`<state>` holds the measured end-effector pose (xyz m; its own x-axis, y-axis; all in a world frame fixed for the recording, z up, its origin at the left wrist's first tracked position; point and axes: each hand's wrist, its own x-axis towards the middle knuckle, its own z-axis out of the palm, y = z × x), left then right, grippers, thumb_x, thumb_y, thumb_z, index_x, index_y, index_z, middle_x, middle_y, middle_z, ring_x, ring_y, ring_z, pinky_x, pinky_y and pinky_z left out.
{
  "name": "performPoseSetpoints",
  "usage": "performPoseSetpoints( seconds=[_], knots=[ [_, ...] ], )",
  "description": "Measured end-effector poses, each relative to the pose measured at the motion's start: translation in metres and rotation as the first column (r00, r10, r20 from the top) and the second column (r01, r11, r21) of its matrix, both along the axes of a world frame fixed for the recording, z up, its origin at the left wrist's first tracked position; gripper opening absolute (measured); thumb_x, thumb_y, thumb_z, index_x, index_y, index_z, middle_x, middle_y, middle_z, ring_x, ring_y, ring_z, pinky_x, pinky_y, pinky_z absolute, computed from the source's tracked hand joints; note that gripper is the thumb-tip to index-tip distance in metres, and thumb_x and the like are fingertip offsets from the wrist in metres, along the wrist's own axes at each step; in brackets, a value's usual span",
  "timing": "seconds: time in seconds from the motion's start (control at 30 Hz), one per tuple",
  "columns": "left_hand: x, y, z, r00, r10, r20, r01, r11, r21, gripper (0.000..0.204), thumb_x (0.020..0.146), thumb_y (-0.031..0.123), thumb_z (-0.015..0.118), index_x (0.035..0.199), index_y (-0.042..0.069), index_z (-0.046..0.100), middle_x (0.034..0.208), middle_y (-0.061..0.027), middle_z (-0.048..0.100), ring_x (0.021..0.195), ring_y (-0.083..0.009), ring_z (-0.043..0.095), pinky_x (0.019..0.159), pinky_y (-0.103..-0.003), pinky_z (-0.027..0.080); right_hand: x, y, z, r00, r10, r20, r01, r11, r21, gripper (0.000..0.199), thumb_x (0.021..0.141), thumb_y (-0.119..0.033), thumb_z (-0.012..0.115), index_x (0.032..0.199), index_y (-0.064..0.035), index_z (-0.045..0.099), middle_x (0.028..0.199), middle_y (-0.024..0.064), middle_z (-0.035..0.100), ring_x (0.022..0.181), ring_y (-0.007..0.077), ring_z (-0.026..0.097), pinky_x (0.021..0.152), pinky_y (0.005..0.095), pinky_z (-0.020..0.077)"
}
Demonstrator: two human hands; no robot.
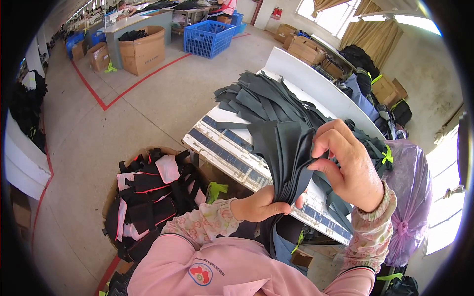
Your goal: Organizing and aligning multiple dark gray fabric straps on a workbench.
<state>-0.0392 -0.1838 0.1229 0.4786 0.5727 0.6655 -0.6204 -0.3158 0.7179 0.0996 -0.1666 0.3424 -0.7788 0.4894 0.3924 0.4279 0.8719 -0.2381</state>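
Note:
A bunch of dark grey fabric strips [282,155] stands fanned out above my left hand [261,204], which is closed round its lower part with the thumb across the front. At the bunch's right edge, my right hand [345,163] pinches the edge of a strip between thumb and fingertips. Behind my hands a large heap of similar loose strips [276,98] lies across a white worktable [232,163] with worn, dark-striped edging. The lower ends of the held strips hang down in front of me, partly hidden by my left hand.
Left of the table stands a round container of black and pink pieces with red trim [153,192]. A tied purple plastic bag [407,197] stands at the right. Farther off are a blue plastic crate [209,39] and a cardboard box [143,52]. A raised white board [321,84] borders the table's far side.

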Motion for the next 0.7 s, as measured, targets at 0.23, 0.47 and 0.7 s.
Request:
performPoseSetpoints(
  seconds=[0.23, 0.47, 0.7],
  knots=[
    [-0.009, -0.003, 0.01, 0.998, -0.021, -0.051, 0.014, 0.991, -0.135, 0.055, 0.099, 0.058, 0.049, 0.104, 0.004, 0.058, 0.106, -0.0095, 0.057, 0.09, -0.0161, 0.056, 0.085, -0.032, 0.046, 0.001, -0.009, 0.005, 0.999, -0.04, 0.024, 0.04, 0.999, -0.015, 0.031, 0.075, 0.008, 0.07, 0.102, -0.0005, 0.057, 0.087, 0.0142, 0.057, 0.078, 0.0358, 0.058, 0.07, 0.0408, 0.0478],
    [-0.004, 0.001, 0.006, 0.996, 0.036, -0.083, -0.036, 0.999, -0.001, 0.056, 0.1, 0.057, 0.048, 0.107, 0.003, 0.059, 0.11, -0.0107, 0.058, 0.088, -0.0168, 0.059, 0.081, -0.032, 0.049, 0.003, 0.0, 0.005, 0.991, -0.038, 0.126, 0.042, 0.999, -0.032, 0.03, 0.077, 0.007, 0.069, 0.105, 0.0002, 0.058, 0.09, 0.0157, 0.057, 0.081, 0.0384, 0.058, 0.07, 0.0426, 0.0478],
    [0.003, -0.004, 0.002, 0.997, 0.039, 0.067, -0.031, 0.993, -0.117, 0.053, 0.104, 0.048, 0.047, 0.124, -0.001, 0.054, 0.111, -0.0069, 0.061, 0.09, -0.0134, 0.06, 0.083, -0.029, 0.05, 0.005, -0.005, 0.006, 0.976, 0.021, 0.218, 0.014, 0.987, -0.161, 0.026, 0.076, 0.009, 0.069, 0.097, 0.0001, 0.057, 0.089, 0.0159, 0.058, 0.084, 0.039, 0.059, 0.072, 0.0436, 0.0482]
  ],
)
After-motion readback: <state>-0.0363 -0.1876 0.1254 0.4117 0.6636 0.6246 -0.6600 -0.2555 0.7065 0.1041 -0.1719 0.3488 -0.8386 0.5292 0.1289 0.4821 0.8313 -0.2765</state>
